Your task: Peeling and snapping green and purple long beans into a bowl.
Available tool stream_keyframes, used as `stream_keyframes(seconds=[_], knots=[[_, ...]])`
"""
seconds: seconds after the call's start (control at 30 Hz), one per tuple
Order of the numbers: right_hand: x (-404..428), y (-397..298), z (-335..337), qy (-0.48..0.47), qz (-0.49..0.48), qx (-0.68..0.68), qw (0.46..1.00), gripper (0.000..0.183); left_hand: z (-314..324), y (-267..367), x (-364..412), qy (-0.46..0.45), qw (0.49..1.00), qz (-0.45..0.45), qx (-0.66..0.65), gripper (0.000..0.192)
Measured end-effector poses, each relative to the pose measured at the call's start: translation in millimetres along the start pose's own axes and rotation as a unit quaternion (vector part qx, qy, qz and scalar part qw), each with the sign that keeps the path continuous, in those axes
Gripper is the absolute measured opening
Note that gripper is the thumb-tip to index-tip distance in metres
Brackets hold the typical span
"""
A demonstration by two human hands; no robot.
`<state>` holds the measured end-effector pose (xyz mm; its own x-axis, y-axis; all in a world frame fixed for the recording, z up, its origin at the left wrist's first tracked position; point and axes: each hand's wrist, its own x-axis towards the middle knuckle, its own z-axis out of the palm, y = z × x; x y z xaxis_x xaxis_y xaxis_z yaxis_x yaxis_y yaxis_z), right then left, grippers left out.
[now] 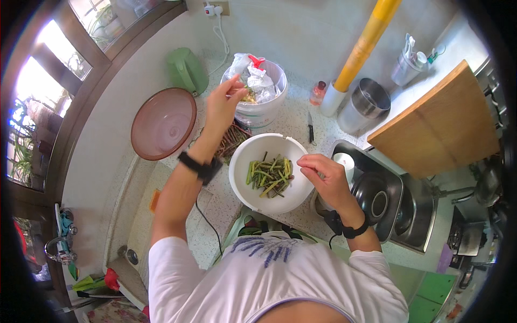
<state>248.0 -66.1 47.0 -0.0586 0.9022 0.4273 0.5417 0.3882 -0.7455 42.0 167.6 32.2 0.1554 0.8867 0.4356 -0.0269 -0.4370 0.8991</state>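
Note:
My left hand (227, 97) is over the near left rim of a white plastic bucket (260, 115), its fingers bent. A tiny green bit shows by its fingertips; whether they hold it is unclear. Crumpled white plastic bags (260, 82) fill the bucket. My right hand (328, 177) is above the right rim of a white bowl (238, 177), thumb and fingers drawn together, nothing visible between them. Short pieces of green and dark long beans (270, 175) lie in the bowl. Behind my left forearm, a bundle of dark reddish long beans (233, 139) is partly hidden.
A brown basin (163, 123) and green kettle (186, 70) stand at left. To the right are a small knife (310, 128), a pink bottle (317, 93), a metal pot (365, 105), a wooden cutting board (440, 125) and a steel sink (398, 210) holding a dark pan (369, 198).

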Motion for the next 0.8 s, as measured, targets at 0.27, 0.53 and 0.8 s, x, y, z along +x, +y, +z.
stream_keyframes(seconds=[0.27,0.53,0.8], knots=[[-11.8,-6.3,-11.8,0.028,0.022,-0.026,0.999,0.014,-77.1,-44.3,-18.8,-0.046,0.975,-0.208,0.057,0.018],[-2.3,-1.6,19.0,-0.036,0.039,0.003,0.999,0.014,-125.8,-144.9,-113.5,-0.038,0.916,-0.397,0.042,0.019],[2.1,-11.9,24.9,-0.043,0.025,-0.031,0.998,0.013,-77.2,-170.1,-113.9,-0.15,0.8,-0.081,0.575,0.027]])
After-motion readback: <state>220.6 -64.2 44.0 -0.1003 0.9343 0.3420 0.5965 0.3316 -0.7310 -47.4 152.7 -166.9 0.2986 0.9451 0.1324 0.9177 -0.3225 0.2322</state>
